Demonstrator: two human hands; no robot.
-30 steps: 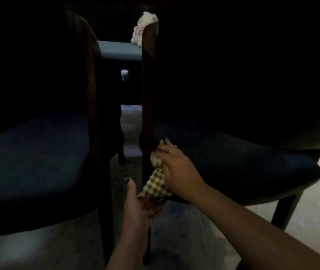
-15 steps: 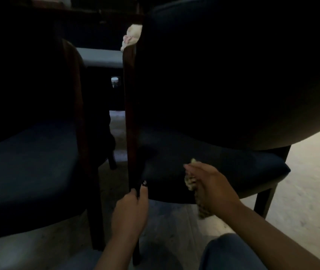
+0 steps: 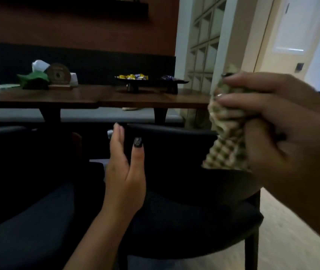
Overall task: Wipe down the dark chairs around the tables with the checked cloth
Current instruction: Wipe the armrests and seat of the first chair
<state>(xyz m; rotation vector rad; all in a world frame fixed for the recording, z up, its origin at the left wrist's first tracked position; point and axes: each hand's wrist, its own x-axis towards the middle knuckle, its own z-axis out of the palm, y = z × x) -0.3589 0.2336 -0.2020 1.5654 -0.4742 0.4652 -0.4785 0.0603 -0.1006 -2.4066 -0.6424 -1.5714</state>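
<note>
Gripping the checked cloth (image 3: 227, 125), bunched up, the right hand (image 3: 283, 133) sits closest to the cam, raised at the right edge w/ fingers curled round the fabric; a loose end of the cloth hangs below the fist, clear of any chair. Left hand (image 3: 125, 172) is lower and nearer centre, held edge-on w/ fingers straight and together, thumb apart, holding nothing; dark polish shows on the thumbnail. Can't tell if it touches the chair behind it.

Below and behind both hands: right dark chair (image 3: 194, 211), curved back rail and dark seat, one leg down at the lower right on pale wood floor (image 3: 291, 240). Left dark chair (image 3: 19, 191) fills the lower-left, mostly in shadow, details hard to make out.

Beyond the chairs, wooden table (image 3: 106, 98) runs across the mid frame. On it, left to right: green item (image 3: 32, 79), white item behind it, round wooden disc on a stand (image 3: 58, 76), then a dark footed tray (image 3: 135, 81) w/ wrapped sweets in yellow and purple.

Farthest back: dark bench back and reddish-brown wall (image 3: 77, 26), a gridded panel (image 3: 203, 45) to the right, and a bright doorway area at the far right.
</note>
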